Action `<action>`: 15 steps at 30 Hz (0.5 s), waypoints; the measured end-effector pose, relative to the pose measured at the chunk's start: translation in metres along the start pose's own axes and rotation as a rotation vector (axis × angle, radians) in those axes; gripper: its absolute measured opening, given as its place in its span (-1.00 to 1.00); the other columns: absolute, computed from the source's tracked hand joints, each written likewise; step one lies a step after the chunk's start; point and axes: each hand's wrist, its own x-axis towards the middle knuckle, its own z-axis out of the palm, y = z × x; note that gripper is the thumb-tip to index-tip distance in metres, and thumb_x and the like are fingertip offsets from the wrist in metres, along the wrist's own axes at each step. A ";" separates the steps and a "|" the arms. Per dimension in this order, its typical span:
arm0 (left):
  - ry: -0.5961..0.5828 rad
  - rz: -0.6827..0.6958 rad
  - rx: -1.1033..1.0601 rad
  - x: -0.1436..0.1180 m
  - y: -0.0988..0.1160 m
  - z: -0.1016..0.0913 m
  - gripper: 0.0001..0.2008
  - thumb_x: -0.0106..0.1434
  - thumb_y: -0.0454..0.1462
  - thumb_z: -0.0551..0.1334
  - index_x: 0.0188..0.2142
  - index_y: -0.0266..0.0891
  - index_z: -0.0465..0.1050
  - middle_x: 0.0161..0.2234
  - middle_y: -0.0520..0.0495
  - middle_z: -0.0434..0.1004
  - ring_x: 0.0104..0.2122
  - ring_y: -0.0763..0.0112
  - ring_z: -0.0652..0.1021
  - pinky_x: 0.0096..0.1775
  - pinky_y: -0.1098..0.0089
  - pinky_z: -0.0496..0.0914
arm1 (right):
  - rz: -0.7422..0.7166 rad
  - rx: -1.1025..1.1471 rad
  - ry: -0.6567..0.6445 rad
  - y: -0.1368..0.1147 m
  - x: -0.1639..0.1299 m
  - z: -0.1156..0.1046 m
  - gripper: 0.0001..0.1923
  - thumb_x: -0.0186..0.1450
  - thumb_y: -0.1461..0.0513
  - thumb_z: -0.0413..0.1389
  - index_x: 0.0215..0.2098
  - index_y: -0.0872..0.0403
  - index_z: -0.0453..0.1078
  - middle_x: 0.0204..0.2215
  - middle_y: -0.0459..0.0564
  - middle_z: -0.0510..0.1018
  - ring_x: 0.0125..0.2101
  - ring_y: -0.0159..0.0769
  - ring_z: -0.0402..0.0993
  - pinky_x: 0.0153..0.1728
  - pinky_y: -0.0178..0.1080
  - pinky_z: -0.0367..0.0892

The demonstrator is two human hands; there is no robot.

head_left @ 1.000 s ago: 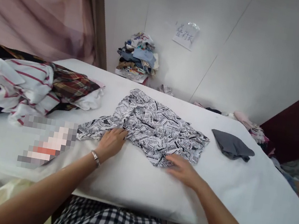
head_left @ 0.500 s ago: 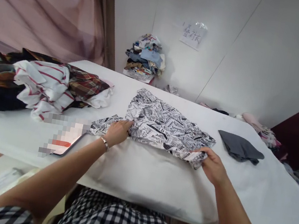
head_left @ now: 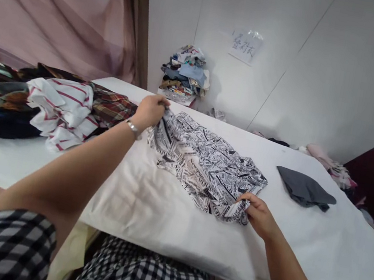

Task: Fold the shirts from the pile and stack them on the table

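Newsprint-patterned black-and-white fabric garment (head_left: 211, 168) lies mid-scene, left of a flat dark-grey cloth (head_left: 303, 187). I see the left hand (head_left: 151, 110) pinching the garment's raised far-left edge and the right hand (head_left: 261, 214) gripping its near-right corner, probably to control both ends.

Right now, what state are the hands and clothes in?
Newsprint garment: partly spread, creased, held
Left hand: closed on its left end
Right hand: pinching its right end
Gray garment: folded, untouched
Striped garment: crumpled
Plaid garment: crumpled, partly hidden
Navy garment: bunched
Back clothes pile: heaped
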 end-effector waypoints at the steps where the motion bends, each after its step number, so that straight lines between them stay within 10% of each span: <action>1: 0.014 0.041 0.024 0.011 0.009 0.000 -0.61 0.19 -0.35 0.11 -0.01 -0.27 0.52 -0.10 -0.17 0.61 -0.17 0.23 0.56 -0.09 0.29 0.43 | -0.002 0.039 0.000 -0.001 0.002 0.003 -0.77 0.11 0.07 0.26 -0.35 0.02 0.50 -0.48 -0.08 0.56 -0.50 -0.34 0.43 -0.44 -0.30 0.32; 5: -0.004 0.150 0.123 0.007 0.032 0.016 -0.46 0.21 -0.22 0.24 0.18 -0.25 0.35 0.15 -0.23 0.43 0.07 0.13 0.45 0.08 0.21 0.33 | -0.009 0.162 0.103 0.000 0.004 0.012 -0.77 0.08 0.09 0.30 -0.32 0.00 0.53 -0.38 -0.07 0.63 -0.37 -0.28 0.51 -0.31 -0.27 0.38; 11: -0.434 0.168 0.170 -0.096 0.005 0.053 -0.66 0.35 -0.12 0.06 -0.35 -0.21 0.54 -0.36 -0.06 0.61 -0.35 0.33 0.55 -0.27 0.36 0.38 | -0.028 0.137 0.176 0.010 -0.002 0.002 -0.81 0.13 0.13 0.27 -0.29 0.00 0.54 -0.21 -0.01 0.65 -0.14 -0.14 0.54 -0.14 -0.17 0.40; 15: -0.407 0.111 0.178 -0.157 -0.020 0.059 -0.63 0.33 0.00 0.09 -0.28 -0.21 0.52 -0.27 -0.13 0.61 -0.28 0.22 0.57 -0.24 0.27 0.42 | -0.036 0.199 0.230 0.010 0.000 0.001 -0.79 0.13 0.10 0.28 -0.28 -0.02 0.55 -0.15 -0.01 0.65 -0.11 -0.13 0.54 -0.15 -0.17 0.41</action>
